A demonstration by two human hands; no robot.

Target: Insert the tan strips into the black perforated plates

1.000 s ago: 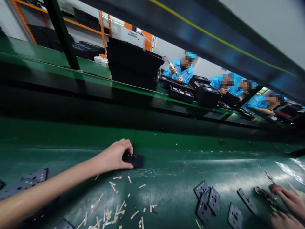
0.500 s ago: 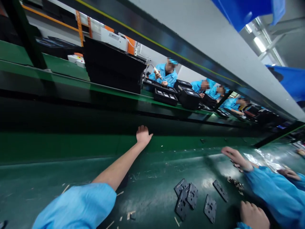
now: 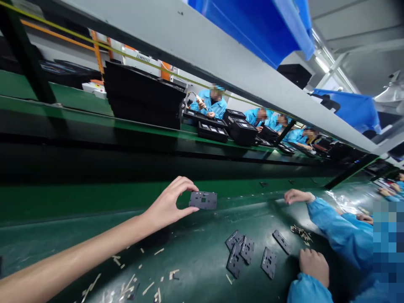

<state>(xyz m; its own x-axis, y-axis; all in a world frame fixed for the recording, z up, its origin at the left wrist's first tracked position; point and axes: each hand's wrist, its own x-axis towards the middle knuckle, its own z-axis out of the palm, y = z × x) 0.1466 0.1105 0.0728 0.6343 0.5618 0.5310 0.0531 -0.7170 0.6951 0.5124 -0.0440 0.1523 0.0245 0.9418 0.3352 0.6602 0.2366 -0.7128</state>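
Note:
My left hand [image 3: 168,204] reaches out from the lower left on a bare forearm. Its thumb and fingers pinch the left edge of a flat dark grey plate with cut-outs [image 3: 203,200], held a little above the green belt [image 3: 195,252]. More of these plates [image 3: 244,252] lie loose on the belt to the lower right of the hand. My right hand is not in view.
A co-worker in blue long sleeves sits at the right, one hand [image 3: 293,195] on the belt, the other [image 3: 312,261] beside the loose plates. Pale scrap strips [image 3: 126,286] litter the near belt. Black trays [image 3: 145,99] and more workers [image 3: 210,105] stand beyond.
My left hand first held a dark part on the belt, then stretched to the far edge, and now has drawn back holding a plate lifted off the belt. The view swung right.

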